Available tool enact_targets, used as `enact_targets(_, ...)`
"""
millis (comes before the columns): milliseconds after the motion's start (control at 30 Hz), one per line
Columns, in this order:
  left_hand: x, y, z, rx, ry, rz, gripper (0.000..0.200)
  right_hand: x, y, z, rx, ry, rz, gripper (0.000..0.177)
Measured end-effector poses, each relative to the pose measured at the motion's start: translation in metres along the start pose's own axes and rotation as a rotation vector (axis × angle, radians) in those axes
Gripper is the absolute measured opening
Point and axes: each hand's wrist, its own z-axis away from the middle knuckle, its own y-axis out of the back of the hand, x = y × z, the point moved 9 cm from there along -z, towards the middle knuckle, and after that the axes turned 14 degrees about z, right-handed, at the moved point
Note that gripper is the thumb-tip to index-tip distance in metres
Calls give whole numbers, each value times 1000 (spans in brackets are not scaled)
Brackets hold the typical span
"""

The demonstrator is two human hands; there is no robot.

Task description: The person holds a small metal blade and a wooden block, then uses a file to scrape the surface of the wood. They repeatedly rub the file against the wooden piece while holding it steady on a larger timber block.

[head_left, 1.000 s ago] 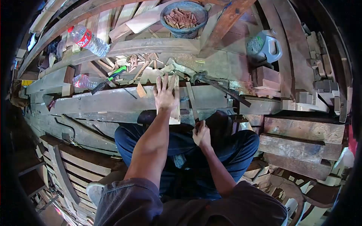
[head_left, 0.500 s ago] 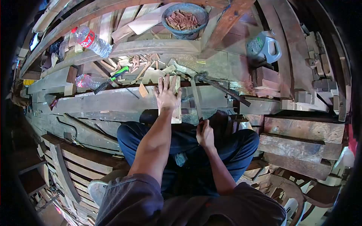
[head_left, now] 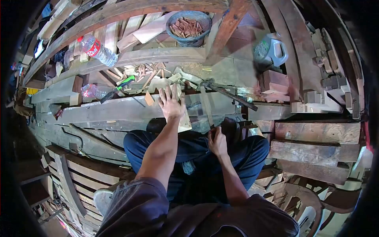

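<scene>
My left hand lies with fingers spread on a pale wooden board, which rests across a long grey plank. To its right, my right hand is closed round the near end of a long flat blade-like tool. The tool's far end reaches a dark metal clamp-like piece with a long bar. A small orange-brown wood chip is just left of my left hand.
Beyond the plank are a green-handled tool, two plastic bottles, a bucket of wood pieces, scattered sticks and a blue-grey jug. Stacked boards stand at the right.
The pale board's near end now sits slightly further right and tilted. My right hand has shifted slightly right and down with the tool. The whole view has also shifted a little.
</scene>
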Motion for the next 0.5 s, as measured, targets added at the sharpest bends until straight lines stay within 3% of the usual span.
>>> enact_targets(233,2,2,-1,-82,68,-14,56,-21,-37,-7,-23,142,25,22)
enact_targets(500,-3,-2,-2,-36,55,10,57,7,-72,0,-107,29,202,29)
